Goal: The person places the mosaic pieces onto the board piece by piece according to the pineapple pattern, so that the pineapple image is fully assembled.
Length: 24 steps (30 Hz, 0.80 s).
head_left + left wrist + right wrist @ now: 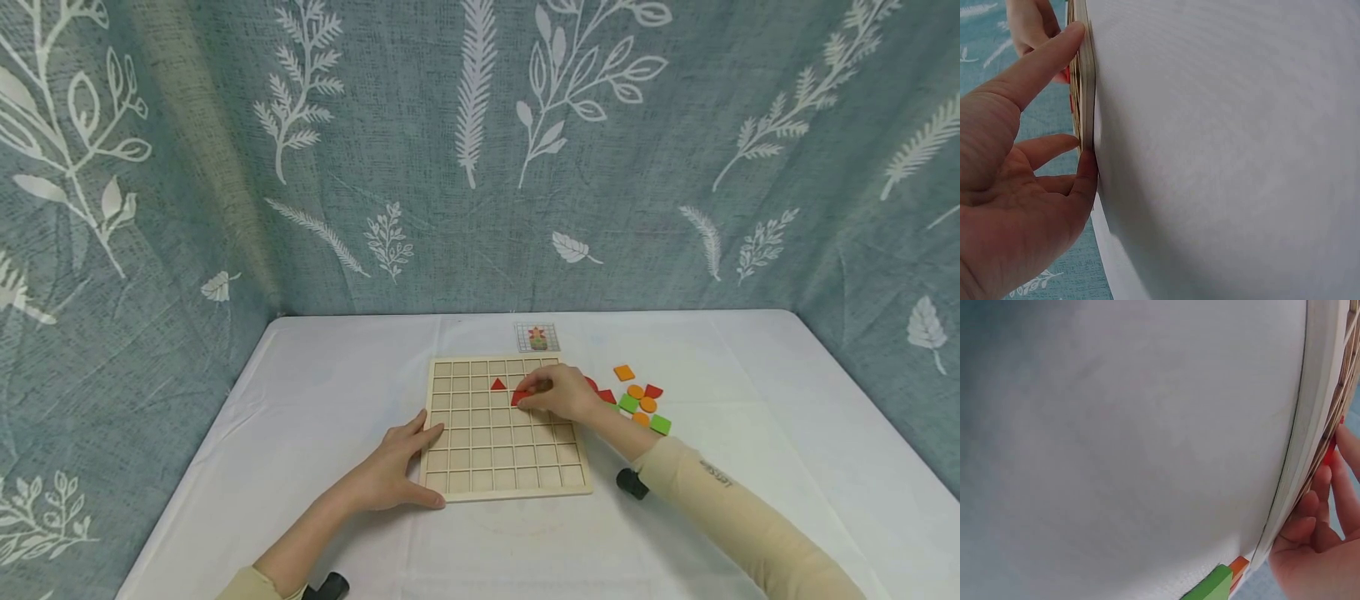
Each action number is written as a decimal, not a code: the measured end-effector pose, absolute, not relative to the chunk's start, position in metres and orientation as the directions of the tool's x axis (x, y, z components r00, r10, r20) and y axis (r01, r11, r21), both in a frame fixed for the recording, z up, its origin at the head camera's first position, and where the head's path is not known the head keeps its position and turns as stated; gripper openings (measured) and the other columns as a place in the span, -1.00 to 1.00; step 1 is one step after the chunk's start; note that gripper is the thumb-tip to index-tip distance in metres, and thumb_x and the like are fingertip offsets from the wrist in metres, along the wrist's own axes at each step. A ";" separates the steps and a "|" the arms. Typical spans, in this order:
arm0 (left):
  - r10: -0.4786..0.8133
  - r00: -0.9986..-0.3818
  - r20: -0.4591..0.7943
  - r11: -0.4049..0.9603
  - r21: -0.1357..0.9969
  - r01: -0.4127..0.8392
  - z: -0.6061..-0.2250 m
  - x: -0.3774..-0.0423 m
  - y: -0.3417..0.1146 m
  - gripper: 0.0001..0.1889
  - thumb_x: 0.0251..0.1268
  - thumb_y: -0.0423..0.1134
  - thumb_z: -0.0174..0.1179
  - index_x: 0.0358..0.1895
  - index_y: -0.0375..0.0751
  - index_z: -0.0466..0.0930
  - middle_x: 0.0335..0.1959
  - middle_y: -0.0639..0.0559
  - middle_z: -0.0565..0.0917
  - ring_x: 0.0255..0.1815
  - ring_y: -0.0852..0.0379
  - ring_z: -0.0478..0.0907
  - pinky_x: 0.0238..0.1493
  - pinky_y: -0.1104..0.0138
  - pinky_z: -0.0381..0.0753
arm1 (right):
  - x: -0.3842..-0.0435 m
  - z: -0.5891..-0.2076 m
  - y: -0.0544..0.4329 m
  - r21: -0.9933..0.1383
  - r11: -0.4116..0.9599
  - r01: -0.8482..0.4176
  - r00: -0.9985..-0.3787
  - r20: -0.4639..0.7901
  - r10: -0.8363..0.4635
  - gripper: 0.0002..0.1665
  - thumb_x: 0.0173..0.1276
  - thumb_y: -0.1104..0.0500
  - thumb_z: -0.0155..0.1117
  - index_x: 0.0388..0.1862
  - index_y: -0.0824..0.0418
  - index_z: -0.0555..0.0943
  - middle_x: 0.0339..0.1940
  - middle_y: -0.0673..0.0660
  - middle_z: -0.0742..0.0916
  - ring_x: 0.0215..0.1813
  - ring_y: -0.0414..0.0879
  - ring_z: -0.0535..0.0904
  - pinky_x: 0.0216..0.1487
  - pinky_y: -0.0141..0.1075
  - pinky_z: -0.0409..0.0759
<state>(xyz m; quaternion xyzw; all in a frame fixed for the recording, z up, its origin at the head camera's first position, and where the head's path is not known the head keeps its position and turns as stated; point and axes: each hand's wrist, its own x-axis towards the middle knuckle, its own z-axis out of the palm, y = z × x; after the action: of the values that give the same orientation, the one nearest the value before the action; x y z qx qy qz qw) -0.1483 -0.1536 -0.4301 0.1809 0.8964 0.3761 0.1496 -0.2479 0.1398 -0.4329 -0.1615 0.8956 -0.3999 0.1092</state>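
A square wooden grid board [504, 497] lies on the white table. My left hand [393, 468] rests against its near left corner, fingers spread along the left side and thumb at the front edge. In the left wrist view, the fingertips [1087, 164] touch the board's side. My right hand [564, 392] is over the far right part of the board and pinches a red piece [517, 398] between thumb and fingers, low at the grid. The fingers cover part of this piece, so I cannot tell its whole shape. A red triangle [498, 384] sits in a cell to its left.
Right of the board lie loose pieces: an orange square [624, 372], orange circles [648, 405], green squares [660, 425] and red shapes [653, 391]. My right forearm overlaps some. A small picture card [537, 337] lies behind the board. A patterned curtain [420, 158] hangs behind the table.
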 end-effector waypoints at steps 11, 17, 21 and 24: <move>0.434 -0.890 -0.139 0.652 0.730 0.205 -0.430 -0.148 -0.154 0.04 -0.17 -0.09 0.59 0.44 -0.35 0.24 0.53 -0.37 -0.05 0.47 -0.33 -0.04 0.33 -0.20 0.14 | -0.244 -0.431 0.139 -0.792 0.576 -0.203 -0.918 -0.050 -0.392 -0.77 0.28 0.23 0.38 -0.08 0.16 0.77 -0.12 0.07 0.73 -0.44 -0.22 0.57 -0.39 -0.36 0.49; 0.435 -0.890 -0.136 0.647 0.735 0.204 -0.430 -0.148 -0.154 0.04 -0.16 -0.10 0.59 0.44 -0.35 0.24 0.54 -0.36 -0.05 0.48 -0.34 -0.06 0.33 -0.20 0.13 | -0.243 -0.431 0.137 -0.793 0.565 -0.229 -0.906 -0.039 -0.421 -0.76 0.35 0.26 0.29 -0.04 0.20 0.75 -0.14 0.10 0.70 -0.45 -0.21 0.55 -0.39 -0.35 0.49; 0.440 -0.888 -0.136 0.646 0.735 0.208 -0.430 -0.148 -0.154 0.03 -0.15 -0.10 0.58 0.44 -0.35 0.24 0.54 -0.37 -0.05 0.48 -0.34 -0.07 0.33 -0.20 0.13 | -0.243 -0.431 0.140 -0.830 0.535 -0.157 -0.914 -0.083 -0.397 -0.74 0.38 0.22 0.27 0.01 0.18 0.73 -0.12 0.07 0.74 -0.37 -0.22 0.58 -0.35 -0.36 0.51; 0.440 -0.887 -0.139 0.648 0.733 0.206 -0.430 -0.148 -0.154 0.03 -0.15 -0.09 0.58 0.44 -0.35 0.24 0.54 -0.37 -0.06 0.48 -0.34 -0.07 0.33 -0.20 0.13 | -0.244 -0.429 0.145 -0.856 0.509 -0.090 -0.931 -0.108 -0.347 -0.74 0.39 0.18 0.27 0.01 0.15 0.73 -0.10 0.08 0.75 -0.34 -0.19 0.54 -0.34 -0.35 0.48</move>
<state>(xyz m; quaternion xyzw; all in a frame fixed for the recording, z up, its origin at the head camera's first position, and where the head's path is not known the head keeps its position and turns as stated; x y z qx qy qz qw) -0.1480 -0.1538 -0.4295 0.1805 0.8945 0.3788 0.1539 -0.2437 0.1447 -0.4289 -0.1275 0.8583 -0.4786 0.1342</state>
